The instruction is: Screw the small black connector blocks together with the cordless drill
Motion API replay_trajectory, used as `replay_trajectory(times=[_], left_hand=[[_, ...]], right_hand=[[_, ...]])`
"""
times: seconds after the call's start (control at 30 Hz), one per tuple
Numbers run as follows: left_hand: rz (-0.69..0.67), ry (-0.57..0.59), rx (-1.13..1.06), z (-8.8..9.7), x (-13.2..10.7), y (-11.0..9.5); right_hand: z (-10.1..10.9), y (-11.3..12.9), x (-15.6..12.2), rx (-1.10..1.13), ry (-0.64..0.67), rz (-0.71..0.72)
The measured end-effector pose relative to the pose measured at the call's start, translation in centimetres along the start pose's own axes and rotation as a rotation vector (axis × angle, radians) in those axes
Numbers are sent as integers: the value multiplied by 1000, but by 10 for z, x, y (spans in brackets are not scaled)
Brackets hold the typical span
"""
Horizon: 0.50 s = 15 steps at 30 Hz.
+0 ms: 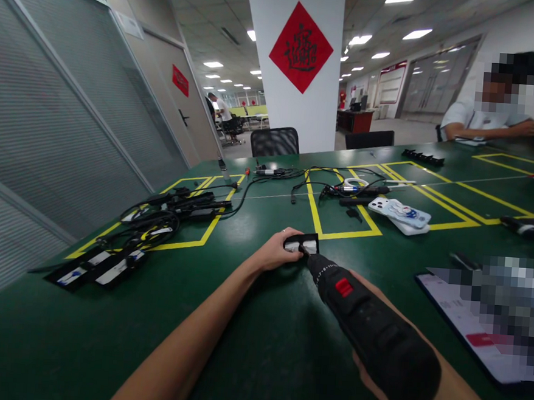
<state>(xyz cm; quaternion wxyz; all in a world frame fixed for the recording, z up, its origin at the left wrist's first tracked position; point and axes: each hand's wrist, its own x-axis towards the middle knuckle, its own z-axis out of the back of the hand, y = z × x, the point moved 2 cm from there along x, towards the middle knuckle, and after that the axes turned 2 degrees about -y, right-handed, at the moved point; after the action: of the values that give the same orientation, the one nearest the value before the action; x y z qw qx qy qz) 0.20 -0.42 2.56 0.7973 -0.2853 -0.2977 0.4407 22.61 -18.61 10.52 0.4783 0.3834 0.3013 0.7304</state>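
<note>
My right hand (pixel 365 365) is wrapped round a black cordless drill (pixel 368 323) with a red switch on top; the drill itself covers most of the fingers. The drill points forward, and its bit meets a small black part (pixel 310 242) with white patches on its face. My left hand (pixel 278 251) grips that part by its left end, thumb in front, just above the green table. Whether the bit sits in a screw or hole is too small to tell.
Black cables (pixel 188 203) and flat black pieces (pixel 116 270) lie at the left. Phones (pixel 401 214) and a black power tool (pixel 528 228) are at the right, near a clipboard (pixel 468 327). Another person (pixel 483 120) sits at the far right. Yellow tape (pixel 351 235) marks the table.
</note>
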Motion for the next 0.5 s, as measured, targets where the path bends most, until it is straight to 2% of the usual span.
replay_trajectory(times=[0.5], left_hand=[[23,25,-13,0,1,0]], right_hand=[[-2,-35,-10,-33,-24,-98]])
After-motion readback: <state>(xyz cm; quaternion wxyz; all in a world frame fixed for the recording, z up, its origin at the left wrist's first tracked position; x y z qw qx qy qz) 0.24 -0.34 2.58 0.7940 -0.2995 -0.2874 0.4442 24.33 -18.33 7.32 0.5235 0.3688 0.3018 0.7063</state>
